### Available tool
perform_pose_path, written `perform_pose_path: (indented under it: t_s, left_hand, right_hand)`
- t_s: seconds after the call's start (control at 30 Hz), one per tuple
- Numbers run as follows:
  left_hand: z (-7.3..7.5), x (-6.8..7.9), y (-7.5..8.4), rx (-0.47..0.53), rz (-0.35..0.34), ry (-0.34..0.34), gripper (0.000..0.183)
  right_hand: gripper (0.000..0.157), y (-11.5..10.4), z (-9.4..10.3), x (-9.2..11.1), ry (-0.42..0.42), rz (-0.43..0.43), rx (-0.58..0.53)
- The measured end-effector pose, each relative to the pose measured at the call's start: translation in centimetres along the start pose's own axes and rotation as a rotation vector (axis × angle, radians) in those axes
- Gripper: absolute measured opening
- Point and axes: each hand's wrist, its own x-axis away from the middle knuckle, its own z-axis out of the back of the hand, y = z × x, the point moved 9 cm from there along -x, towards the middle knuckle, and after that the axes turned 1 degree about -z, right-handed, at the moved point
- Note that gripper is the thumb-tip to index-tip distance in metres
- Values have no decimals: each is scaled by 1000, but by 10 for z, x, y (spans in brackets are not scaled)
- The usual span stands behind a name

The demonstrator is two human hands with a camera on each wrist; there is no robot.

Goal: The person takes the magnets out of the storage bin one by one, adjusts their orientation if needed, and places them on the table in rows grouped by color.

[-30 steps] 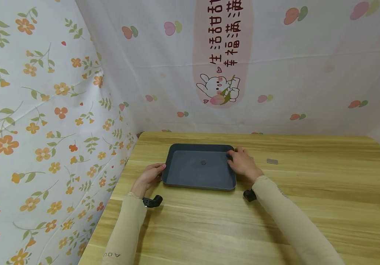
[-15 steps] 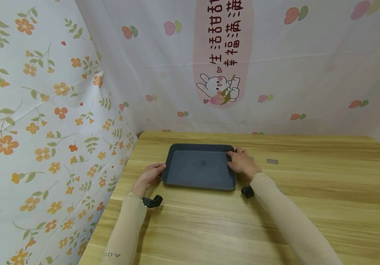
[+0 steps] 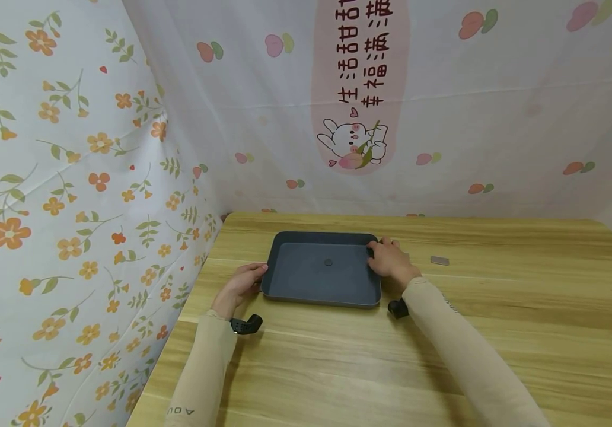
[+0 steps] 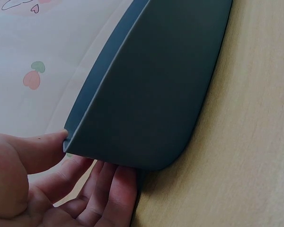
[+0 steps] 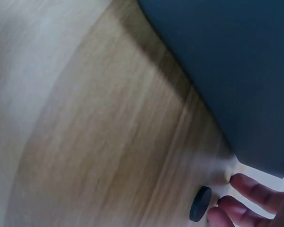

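Observation:
A shallow dark blue-grey rectangular tray [image 3: 306,284] lies on the wooden table, with a small dark round spot [image 3: 328,262] at the middle of its floor. At its left side my left hand [image 3: 241,283] grips the wall. In the left wrist view the thumb lies at the rim and the other fingers curl against the outside. My right hand [image 3: 389,261] holds the right wall near the far corner, some fingers over the rim. By its fingertips in the right wrist view is a small dark disc [image 5: 200,204], on edge on the table.
A small flat grey rectangular piece [image 3: 439,260] lies on the table [image 3: 525,308] to the right of the right hand. Patterned white cloth [image 3: 263,136] hangs behind the table and along its left side. Both wrists wear black cameras.
My right wrist and forearm have shifted slightly left, uncovering the edge of a small greyish thing just behind the hand. The tray and left hand have stayed in place.

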Motion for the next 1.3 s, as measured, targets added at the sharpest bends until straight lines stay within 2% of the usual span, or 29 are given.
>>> perform_pose_path:
  t_s: [0.67,1.13,1.3]
  left_hand:
    - [-1,-1,0,8,8,-4,41]
    - [-1,1,0,-13,6,-4,41]
    - [0,1,0,-13,2,-1,41]
  right_hand:
    - [33,0,3,3,113,-55,25]
    - [24,-1,3,2,153,30,2]
    - [24,-1,3,1,150,31,-2]
